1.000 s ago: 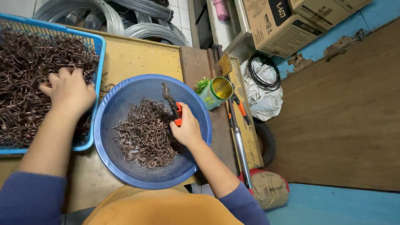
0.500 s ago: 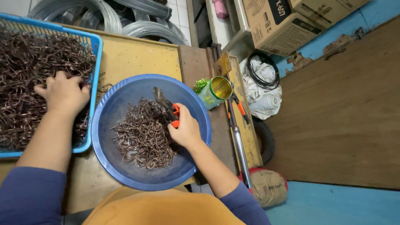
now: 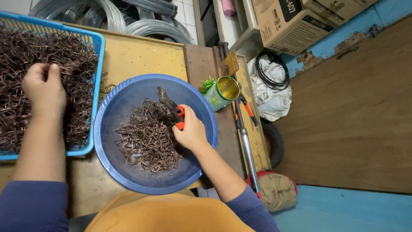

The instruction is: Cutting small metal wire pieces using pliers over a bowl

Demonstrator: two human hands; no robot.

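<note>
Over the blue bowl (image 3: 128,172), which serves as the landmark, the right hand (image 3: 192,132) is closed around the orange handles of the pliers (image 3: 171,109). Their dark nose points up and left, above the pile of bent wire pieces (image 3: 148,139) that lies in the bowl. The pliers are held over the bowl probably so that a worked piece falls straight into the pile and does not roll on the table (image 3: 137,58).

Left of the bowl stands the blue basket (image 3: 95,86), touching or almost touching the bowl's rim; it is full of the same brown wire pieces. The left hand (image 3: 43,88) rests on top of this heap, fingers curled and thumb pressed to them, as if pinching some pieces, but what exactly it grips cannot be told. Basket and bowl sit side by side, so each hand has its own container within short reach.

Right of the bowl, just beside its rim, a green can (image 3: 221,92) lies tilted with its open mouth up. Farther right, a long tool with orange grips (image 3: 244,124) lies along the table edge. Behind the bowl, coils of grey wire (image 3: 107,15) are stored against the wall.
</note>
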